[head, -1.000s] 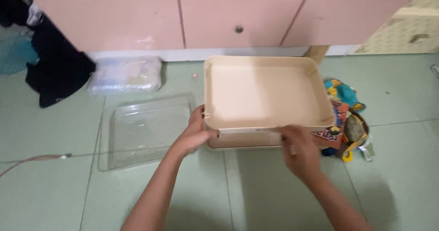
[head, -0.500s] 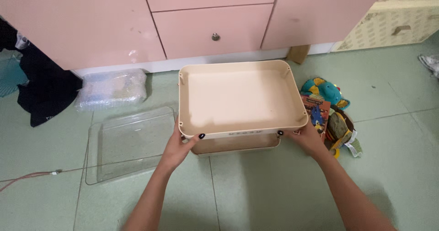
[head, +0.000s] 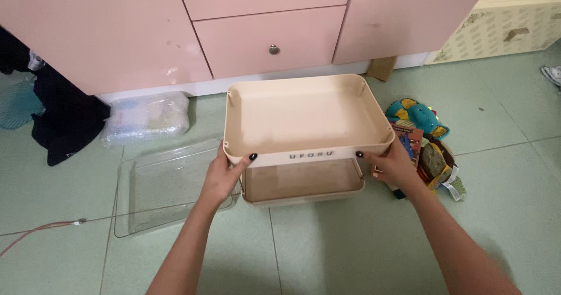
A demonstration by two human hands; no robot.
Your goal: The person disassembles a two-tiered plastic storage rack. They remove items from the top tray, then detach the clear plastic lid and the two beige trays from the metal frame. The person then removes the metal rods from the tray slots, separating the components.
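A beige two-tier plastic rack stands on the green tiled floor. Its empty upper tray (head: 307,149) sits above a lower tray (head: 304,181) of the same colour. My left hand (head: 225,175) grips the upper tray's front left corner, thumb on the front wall. My right hand (head: 391,165) grips the front right corner the same way. Both thumbnails are dark.
A clear plastic tray (head: 166,187) lies on the floor at the left. A wrapped transparent bundle (head: 146,117) rests by the pink cabinet (head: 263,32). Colourful toys and a booklet (head: 426,140) sit to the right. Dark cloth (head: 67,128) and a cable (head: 41,231) are at far left.
Both hands shifted to the upper tray's front corners. The upper tray now sits higher over the lower tray, showing more of the gap between them.
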